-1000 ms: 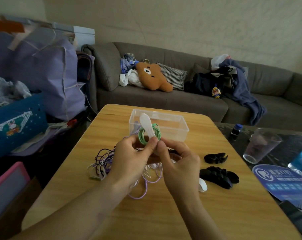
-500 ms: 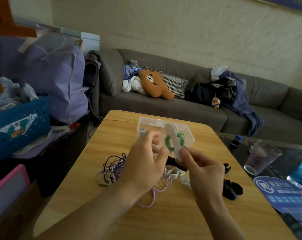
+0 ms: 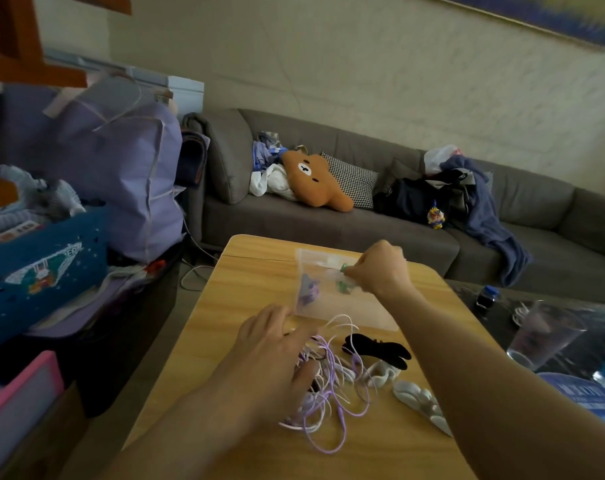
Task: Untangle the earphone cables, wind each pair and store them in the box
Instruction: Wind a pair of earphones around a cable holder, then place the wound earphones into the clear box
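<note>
The clear plastic box (image 3: 346, 306) sits on the far half of the wooden table (image 3: 225, 323), and everything else is placed from it. The right hand (image 3: 380, 268) reaches over the box's far right corner with fingers curled, pinching a green wound earphone bundle (image 3: 343, 269) just at the rim; motion blur hides the exact grip. Inside the box, a purple wound bundle (image 3: 309, 289) lies against the left wall, and a blurred green shape shows near the middle. On the near side of the box, the left hand (image 3: 277, 355) rests with fingers spread and relaxed on the tangle of purple and white earphone cables (image 3: 332, 386), holding nothing that can be made out. Near and right of the box lie black clips (image 3: 377, 348) and white clips (image 3: 419, 400). Further right of the box stands 1 clear glass (image 3: 543, 337).
</note>
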Available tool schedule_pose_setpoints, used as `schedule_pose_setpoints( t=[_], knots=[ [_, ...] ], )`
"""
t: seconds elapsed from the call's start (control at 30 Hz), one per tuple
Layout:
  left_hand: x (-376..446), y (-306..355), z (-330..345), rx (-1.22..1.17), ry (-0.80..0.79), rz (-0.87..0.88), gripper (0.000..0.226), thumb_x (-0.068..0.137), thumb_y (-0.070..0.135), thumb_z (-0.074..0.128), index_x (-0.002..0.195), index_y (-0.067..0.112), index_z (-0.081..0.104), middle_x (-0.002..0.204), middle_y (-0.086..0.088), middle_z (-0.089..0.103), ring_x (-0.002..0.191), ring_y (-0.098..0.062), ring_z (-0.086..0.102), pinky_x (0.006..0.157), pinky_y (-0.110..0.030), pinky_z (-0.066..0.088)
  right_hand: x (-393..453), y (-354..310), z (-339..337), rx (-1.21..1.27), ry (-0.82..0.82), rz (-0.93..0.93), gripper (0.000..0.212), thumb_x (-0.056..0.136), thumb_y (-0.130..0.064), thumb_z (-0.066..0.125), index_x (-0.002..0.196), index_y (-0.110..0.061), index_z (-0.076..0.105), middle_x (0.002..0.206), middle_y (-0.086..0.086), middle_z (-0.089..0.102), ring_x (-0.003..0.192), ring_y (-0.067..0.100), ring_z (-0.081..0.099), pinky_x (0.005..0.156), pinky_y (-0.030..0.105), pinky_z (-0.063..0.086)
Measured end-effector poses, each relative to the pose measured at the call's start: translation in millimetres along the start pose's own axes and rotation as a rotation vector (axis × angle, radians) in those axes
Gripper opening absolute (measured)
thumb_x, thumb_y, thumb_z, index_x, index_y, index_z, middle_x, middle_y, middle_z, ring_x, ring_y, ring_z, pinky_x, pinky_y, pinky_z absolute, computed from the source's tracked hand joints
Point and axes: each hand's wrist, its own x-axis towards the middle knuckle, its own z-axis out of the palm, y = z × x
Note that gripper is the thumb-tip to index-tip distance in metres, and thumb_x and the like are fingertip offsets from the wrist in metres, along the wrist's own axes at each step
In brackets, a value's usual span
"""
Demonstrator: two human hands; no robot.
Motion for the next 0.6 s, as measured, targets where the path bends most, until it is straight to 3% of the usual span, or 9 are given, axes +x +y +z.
schedule_pose_setpoints(
  t=[0.17, 0.3, 0.37, 0.43, 0.5, 0.6],
  knots=[
    [-6.1, -4.3, 3.3, -0.054, -0.126, -0.016, 0.042, 0.104, 0.05, 0.028, 0.146, 0.046, 0.029, 0.164, 0.006, -0.001, 0.149, -0.012, -0.002, 0.12, -0.037, 0.009, -1.0, -17.7, 15.4, -0.054, -0.338, 0.056, 0.039, 0.09, -0.047, 0.066, 0.086, -0.009, 0.072, 0.077, 0.003, 0.075, 0.064, 0.015, 0.071, 0.068, 0.03, 0.061],
    [-6.2, -7.0, 6.0, -0.057, -0.155, -0.059, 0.047, 0.103, 0.054, 0.023, 0.15, 0.046, 0.018, 0.164, 0.006, 0.002, 0.15, -0.011, -0.001, 0.119, -0.037, 0.01, -8.9, -26.6, 10.7, -0.023, -0.493, -0.054, 0.071, 0.101, -0.06, 0.029, 0.106, -0.005, 0.072, 0.101, 0.003, 0.075, 0.088, 0.019, 0.07, 0.089, 0.04, 0.056],
    [-4.7, -9.1, 7.8, -0.042, -0.169, -0.075, 0.05, 0.102, 0.057, 0.02, 0.151, 0.046, 0.013, 0.163, 0.005, 0.004, 0.15, -0.013, -0.001, 0.12, -0.038, 0.01, -14.4, -28.0, 1.4, -0.055, -0.544, -0.091, 0.085, 0.1, -0.064, 0.012, 0.118, -0.005, 0.07, 0.114, 0.005, 0.07, 0.105, 0.022, 0.063, 0.105, 0.042, 0.041],
    [-3.4, -11.1, 10.4, -0.018, -0.176, -0.105, 0.052, 0.1, 0.062, 0.019, 0.149, 0.048, 0.012, 0.163, 0.003, 0.005, 0.15, -0.016, 0.001, 0.121, -0.043, 0.011, -20.8, -27.7, -5.7, -0.05, -0.571, -0.105, 0.088, 0.098, -0.067, 0.007, 0.134, -0.008, 0.061, 0.143, 0.008, 0.054, 0.135, 0.027, 0.046, 0.116, 0.043, 0.024],
    [-3.0, -12.1, 12.3, 0.007, -0.193, -0.14, 0.056, 0.096, 0.068, 0.021, 0.148, 0.051, 0.009, 0.161, 0.002, 0.008, 0.148, -0.021, 0.008, 0.118, -0.046, 0.017, -30.9, -23.1, -11.5, 0.003, -0.498, -0.164, 0.081, 0.1, -0.066, 0.012, 0.137, -0.011, 0.058, 0.149, 0.009, 0.049, 0.14, 0.027, 0.041, 0.114, 0.041, 0.026],
    [-4.0, -12.3, 14.5, 0.091, -0.182, -0.12, 0.063, 0.093, 0.071, 0.029, 0.148, 0.049, 0.01, 0.153, 0.004, 0.025, 0.138, -0.02, 0.029, 0.11, -0.043, 0.033, -54.6, -9.6, -18.5, 0.156, -0.069, -0.404, 0.054, 0.104, -0.05, 0.034, 0.109, -0.013, 0.072, 0.115, 0.006, 0.069, 0.109, 0.023, 0.062, 0.087, 0.033, 0.045]
  ],
)
